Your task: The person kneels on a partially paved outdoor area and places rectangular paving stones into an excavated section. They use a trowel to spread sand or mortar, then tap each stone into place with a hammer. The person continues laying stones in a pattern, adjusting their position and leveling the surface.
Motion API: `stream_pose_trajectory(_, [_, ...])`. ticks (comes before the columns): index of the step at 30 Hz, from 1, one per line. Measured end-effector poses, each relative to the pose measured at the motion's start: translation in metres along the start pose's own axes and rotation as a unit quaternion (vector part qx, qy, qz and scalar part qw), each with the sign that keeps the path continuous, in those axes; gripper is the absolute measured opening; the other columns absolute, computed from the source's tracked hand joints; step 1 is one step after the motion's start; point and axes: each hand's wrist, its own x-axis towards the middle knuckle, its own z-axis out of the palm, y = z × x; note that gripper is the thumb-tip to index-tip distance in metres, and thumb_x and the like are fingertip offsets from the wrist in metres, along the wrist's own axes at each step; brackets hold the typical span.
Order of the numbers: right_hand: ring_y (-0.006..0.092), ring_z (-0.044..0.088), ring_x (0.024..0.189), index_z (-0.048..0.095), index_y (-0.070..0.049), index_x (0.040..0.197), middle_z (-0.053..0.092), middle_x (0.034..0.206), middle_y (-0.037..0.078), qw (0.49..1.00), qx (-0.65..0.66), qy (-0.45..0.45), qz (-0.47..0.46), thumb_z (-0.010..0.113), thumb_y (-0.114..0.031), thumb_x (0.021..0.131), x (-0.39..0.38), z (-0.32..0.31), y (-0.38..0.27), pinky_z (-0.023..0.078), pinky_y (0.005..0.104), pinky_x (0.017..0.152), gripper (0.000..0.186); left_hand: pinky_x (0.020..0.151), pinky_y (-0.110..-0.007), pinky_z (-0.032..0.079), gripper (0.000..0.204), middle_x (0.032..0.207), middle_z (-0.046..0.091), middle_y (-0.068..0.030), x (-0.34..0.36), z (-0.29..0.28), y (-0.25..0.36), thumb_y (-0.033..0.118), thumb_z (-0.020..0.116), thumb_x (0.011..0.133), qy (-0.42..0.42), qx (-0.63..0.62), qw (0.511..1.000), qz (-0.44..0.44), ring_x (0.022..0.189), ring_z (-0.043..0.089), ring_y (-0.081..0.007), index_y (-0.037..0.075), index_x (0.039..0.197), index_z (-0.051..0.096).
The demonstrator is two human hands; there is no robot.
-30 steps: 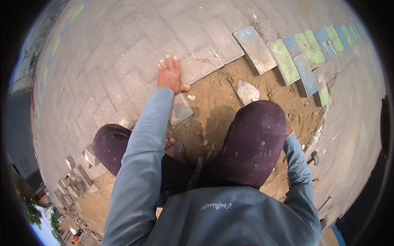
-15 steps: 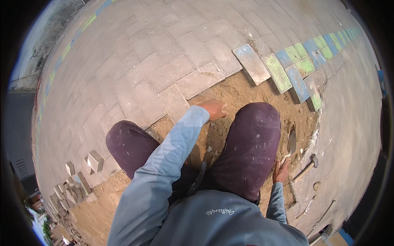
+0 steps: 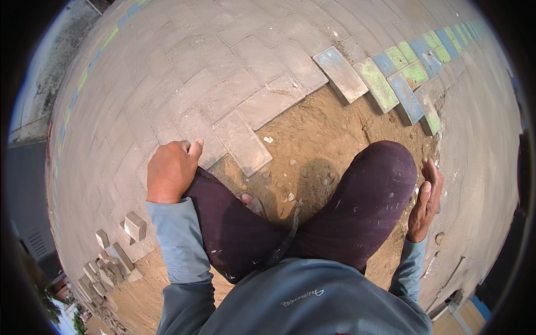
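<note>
My left hand [image 3: 174, 170] rests on my bent left knee, back of the hand up, fingers curled under and thumb sticking out. Nothing shows in it. Past the outer side of my right knee, my right hand [image 3: 427, 204] is held with its fingers stretched out, and no tool is in it. Between my knees lies a bed of sand [image 3: 324, 131] with small stones. A grey paving block [image 3: 243, 142] juts into the sand from the laid paving [image 3: 184, 95]. Along the far right edge sit a blue-and-grey block [image 3: 341, 75] and a green block [image 3: 377, 84].
Loose broken blocks [image 3: 106, 268] are heaped at the lower left, near a single block [image 3: 135, 226]. A blue block [image 3: 406, 99] borders the sand at right, beside a concrete surface [image 3: 480, 167]. A thin rod [image 3: 446, 283] lies at lower right.
My left hand has left the sand and come back onto my left knee. My right hand has let go of the trowel and risen beside my right knee. Trowel and hammer are hidden now.
</note>
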Motion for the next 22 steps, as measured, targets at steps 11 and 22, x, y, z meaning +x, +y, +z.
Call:
stream_pose_trajectory(11, [0.0338, 0.052, 0.133, 0.079, -0.013, 0.103, 0.068, 0.114, 0.007, 0.901, -0.155, -0.282, -0.292, 0.064, -0.022, 0.081, 0.063, -0.048, -0.052, 0.031, 0.0590, 0.115, 0.028, 0.067, -0.053, 0.049, 0.051, 0.071, 0.065, -0.0246, 0.006, -0.006, -0.017, 0.044, 0.056, 0.100, -0.029, 0.007, 0.999, -0.019, 0.071, 0.065, -0.0450, 0.002, 0.075, 0.070])
stream_pose_trajectory(22, [0.0356, 0.057, 0.124, 0.077, -0.011, 0.102, 0.070, 0.115, 0.008, 0.879, 0.046, -0.447, -0.160, 0.065, -0.017, 0.077, 0.087, -0.116, -0.101, 0.038, 0.0587, 0.108, 0.028, 0.066, -0.050, 0.057, 0.029, 0.070, 0.069, -0.0233, -0.058, -0.052, -0.008, 0.031, 0.060, 0.102, 0.012, -0.058, 0.998, -0.024, 0.069, 0.072, -0.0424, 0.011, 0.123, 0.064])
